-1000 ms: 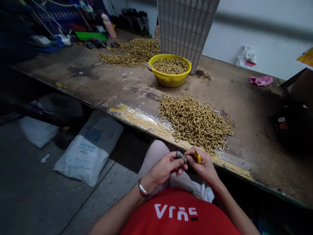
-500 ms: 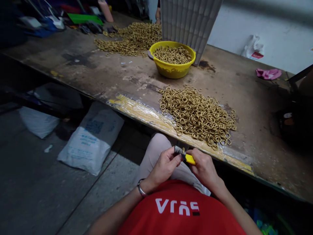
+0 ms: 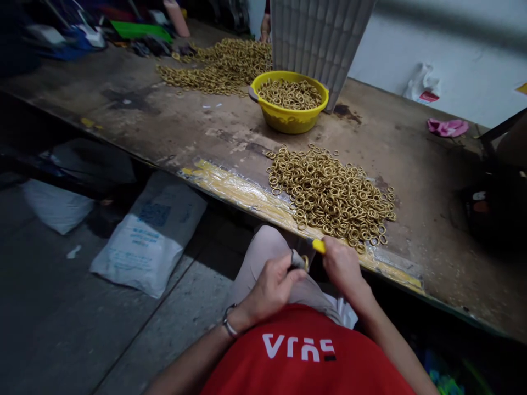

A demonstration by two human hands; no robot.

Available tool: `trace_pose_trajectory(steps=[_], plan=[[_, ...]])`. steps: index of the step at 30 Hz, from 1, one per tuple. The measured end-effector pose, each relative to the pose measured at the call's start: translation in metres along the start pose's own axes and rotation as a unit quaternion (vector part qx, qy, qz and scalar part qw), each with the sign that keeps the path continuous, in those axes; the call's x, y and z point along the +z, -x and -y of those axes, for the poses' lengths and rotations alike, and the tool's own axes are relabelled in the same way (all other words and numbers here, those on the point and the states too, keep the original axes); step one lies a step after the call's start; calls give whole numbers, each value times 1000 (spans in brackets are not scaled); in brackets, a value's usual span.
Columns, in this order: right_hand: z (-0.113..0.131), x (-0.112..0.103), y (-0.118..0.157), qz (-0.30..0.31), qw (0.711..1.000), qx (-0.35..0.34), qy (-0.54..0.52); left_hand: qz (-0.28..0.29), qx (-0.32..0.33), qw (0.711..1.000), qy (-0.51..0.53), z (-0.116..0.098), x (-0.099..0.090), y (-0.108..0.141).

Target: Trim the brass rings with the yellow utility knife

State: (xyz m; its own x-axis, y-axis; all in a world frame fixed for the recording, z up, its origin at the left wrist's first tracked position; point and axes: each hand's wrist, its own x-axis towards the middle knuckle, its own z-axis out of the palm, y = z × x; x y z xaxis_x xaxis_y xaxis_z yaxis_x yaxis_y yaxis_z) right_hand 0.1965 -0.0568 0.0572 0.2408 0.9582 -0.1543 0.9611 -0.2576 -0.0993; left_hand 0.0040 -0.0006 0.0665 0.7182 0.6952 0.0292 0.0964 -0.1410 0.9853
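My left hand point(image 3: 275, 282) is closed over my lap, pinching a brass-coloured ring point(image 3: 305, 262); one of its fingers has a dark grey wrapping. To its right, my right hand point(image 3: 341, 263) grips a yellow-handled tool point(image 3: 318, 246), which looks like a utility knife, though its blade end is too blurred to make out. The tool is held apart from the ring, near the table's front edge. Just beyond my hands, a heap of brass-coloured rings point(image 3: 329, 192) lies on the worn wooden table point(image 3: 197, 129).
A yellow basin point(image 3: 293, 120) full of rings stands behind the heap, against a tall grey ridged panel point(image 3: 317, 44). Farther left lies another ring pile point(image 3: 222, 66), with a person's hand point(image 3: 265, 34) behind it. White sacks point(image 3: 152, 236) rest on the floor. A pink cloth point(image 3: 447, 127) lies at right.
My hands have moved apart. The right one has carried the yellow tool up and away from the ring, while the left has shifted slightly down and left with the ring.
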Motion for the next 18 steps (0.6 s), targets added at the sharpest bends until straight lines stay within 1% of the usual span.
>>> trace_pose_trajectory(steps=[1, 2, 3, 5, 7, 8, 11, 14, 16, 17, 18], plan=[[-2, -2, -6, -7, 999, 31, 11, 16, 9, 1000, 7, -2, -2, 1], [-4, -4, -12, -21, 999, 45, 11, 25, 9, 999, 18, -2, -4, 1], [-4, -5, -17, -36, 999, 37, 1, 26, -1, 999, 35, 0, -5, 1], [1, -5, -27, -57, 998, -15, -26, 3, -48, 996, 77, 11, -7, -2], [12, 0, -37, -40, 997, -60, -30, -27, -95, 987, 125, 25, -7, -6], [18, 2, -41, -26, 997, -68, -21, -42, -112, 981, 153, 32, -6, -8], [32, 10, -54, 6, 998, -64, 20, -79, -145, 951, 261, 45, -2, -9], [34, 11, -62, 25, 998, -49, 16, -82, -171, 909, 370, 47, 0, -7], [31, 8, -64, 18, 998, -38, -55, -70, -190, 882, 427, 47, 1, -7], [28, 7, -64, 14, 992, -32, -123, -69, -195, 874, 441, 47, 1, -8], [26, 5, -62, 18, 977, -26, -212, -75, -194, 876, 436, 48, 1, -9]])
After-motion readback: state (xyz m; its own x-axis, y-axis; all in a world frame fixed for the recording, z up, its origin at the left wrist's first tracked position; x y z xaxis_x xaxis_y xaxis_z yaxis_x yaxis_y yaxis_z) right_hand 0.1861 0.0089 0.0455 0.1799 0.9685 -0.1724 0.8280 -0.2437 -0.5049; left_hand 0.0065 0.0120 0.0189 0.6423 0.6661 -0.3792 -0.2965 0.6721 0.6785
